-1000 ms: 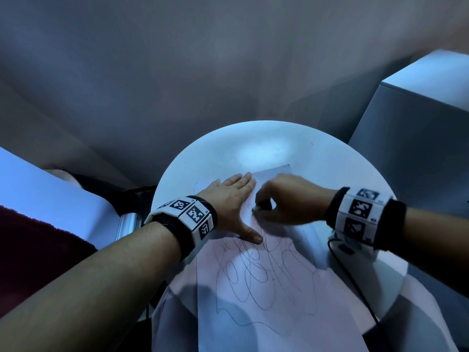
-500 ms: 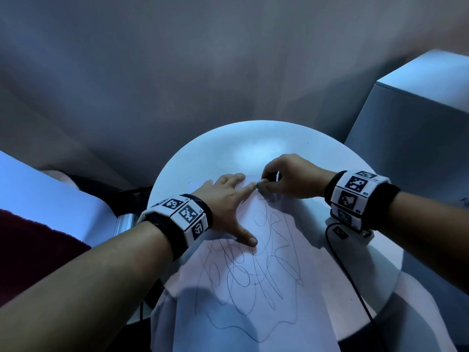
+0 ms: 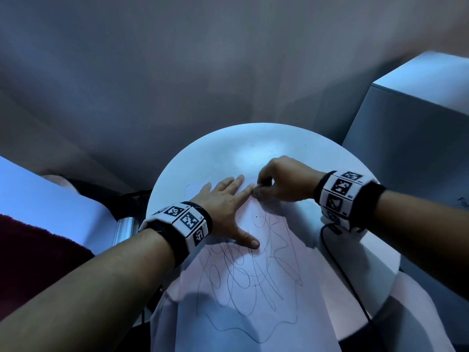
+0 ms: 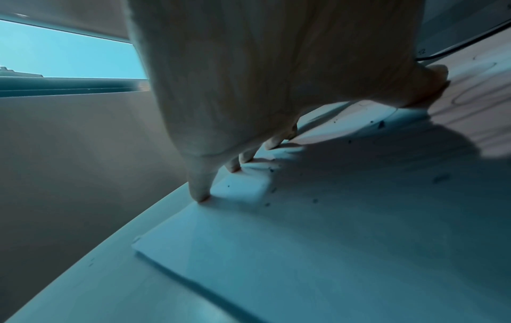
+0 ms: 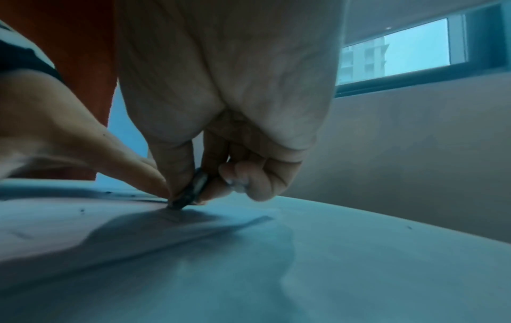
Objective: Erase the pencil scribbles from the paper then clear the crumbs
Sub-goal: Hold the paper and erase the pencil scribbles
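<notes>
Eraser down on the far edge of the one sheet, one flat hand bracing it.

Right-hand fingers (image 5: 177, 166) pinch a single dark eraser (image 5: 190, 192), its tip touching the paper (image 3: 253, 313) at the far edge; the right hand (image 3: 284, 181) curls tight around it. The left hand (image 3: 223, 204) lies spread and flat on that sheet, index tip just beside the eraser. Pencil scribbles (image 3: 253, 273) loop across the near half. Dark crumbs (image 4: 381, 124) speckle the paper, too many to count. One round white tabletop (image 3: 253, 146) carries it all.
</notes>
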Demonstrator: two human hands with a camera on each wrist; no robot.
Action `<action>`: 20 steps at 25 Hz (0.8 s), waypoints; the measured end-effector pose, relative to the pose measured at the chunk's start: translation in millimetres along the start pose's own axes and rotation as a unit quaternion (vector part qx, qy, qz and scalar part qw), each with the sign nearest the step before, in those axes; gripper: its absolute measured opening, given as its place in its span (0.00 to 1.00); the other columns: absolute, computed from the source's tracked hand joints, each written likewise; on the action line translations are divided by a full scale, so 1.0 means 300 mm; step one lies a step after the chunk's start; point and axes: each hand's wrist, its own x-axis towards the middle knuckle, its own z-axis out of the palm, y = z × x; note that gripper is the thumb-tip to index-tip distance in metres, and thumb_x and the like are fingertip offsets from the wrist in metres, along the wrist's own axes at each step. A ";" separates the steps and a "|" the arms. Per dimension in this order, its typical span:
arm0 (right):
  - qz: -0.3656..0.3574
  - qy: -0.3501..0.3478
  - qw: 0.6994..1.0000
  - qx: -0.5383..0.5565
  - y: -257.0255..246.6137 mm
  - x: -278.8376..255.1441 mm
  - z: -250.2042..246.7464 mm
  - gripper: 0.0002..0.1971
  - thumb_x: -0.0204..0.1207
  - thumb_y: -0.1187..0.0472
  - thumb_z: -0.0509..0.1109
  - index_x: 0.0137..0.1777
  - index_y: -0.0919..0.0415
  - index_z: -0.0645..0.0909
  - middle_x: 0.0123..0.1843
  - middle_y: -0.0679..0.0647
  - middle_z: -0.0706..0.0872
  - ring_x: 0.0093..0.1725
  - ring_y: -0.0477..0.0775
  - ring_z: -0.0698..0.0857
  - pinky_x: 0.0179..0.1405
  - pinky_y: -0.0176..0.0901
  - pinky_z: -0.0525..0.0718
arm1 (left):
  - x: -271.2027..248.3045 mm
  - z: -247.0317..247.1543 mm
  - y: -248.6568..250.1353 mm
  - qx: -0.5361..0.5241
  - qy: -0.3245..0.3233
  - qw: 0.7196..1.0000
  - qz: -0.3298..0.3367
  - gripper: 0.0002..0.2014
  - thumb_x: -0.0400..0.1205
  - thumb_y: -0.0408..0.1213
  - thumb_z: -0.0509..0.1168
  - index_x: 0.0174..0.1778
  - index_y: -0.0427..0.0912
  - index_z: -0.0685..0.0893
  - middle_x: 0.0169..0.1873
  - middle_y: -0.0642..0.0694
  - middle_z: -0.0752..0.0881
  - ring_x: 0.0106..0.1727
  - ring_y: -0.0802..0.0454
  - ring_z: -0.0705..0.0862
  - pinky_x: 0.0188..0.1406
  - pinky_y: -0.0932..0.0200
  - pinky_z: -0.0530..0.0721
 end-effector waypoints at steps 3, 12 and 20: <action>-0.052 -0.040 0.998 -0.014 -0.072 -0.074 0.047 0.10 0.74 0.54 0.70 0.36 0.59 0.86 0.33 0.55 0.88 0.32 0.58 0.81 0.37 0.52 0.85 | -0.001 -0.003 0.001 -0.007 -0.003 1.000 0.002 0.66 0.63 0.81 0.66 0.88 0.58 0.36 0.88 0.49 0.33 0.88 0.48 0.36 0.86 0.34 0.44; -0.025 -0.015 0.999 -0.042 -0.058 -0.041 0.027 0.12 0.75 0.51 0.69 0.39 0.58 0.87 0.36 0.54 0.89 0.36 0.60 0.83 0.38 0.48 0.84 | 0.001 -0.007 0.004 -0.006 -0.008 1.000 -0.003 0.67 0.63 0.81 0.66 0.88 0.57 0.35 0.88 0.49 0.33 0.88 0.48 0.36 0.86 0.34 0.44; 0.011 0.008 0.999 -0.032 -0.005 -0.003 -0.001 0.15 0.75 0.45 0.71 0.40 0.57 0.89 0.36 0.52 0.90 0.37 0.58 0.85 0.43 0.53 0.87 | 0.007 -0.006 0.002 -0.001 -0.010 1.000 -0.006 0.68 0.63 0.81 0.65 0.88 0.52 0.35 0.88 0.50 0.33 0.88 0.49 0.35 0.86 0.35 0.46</action>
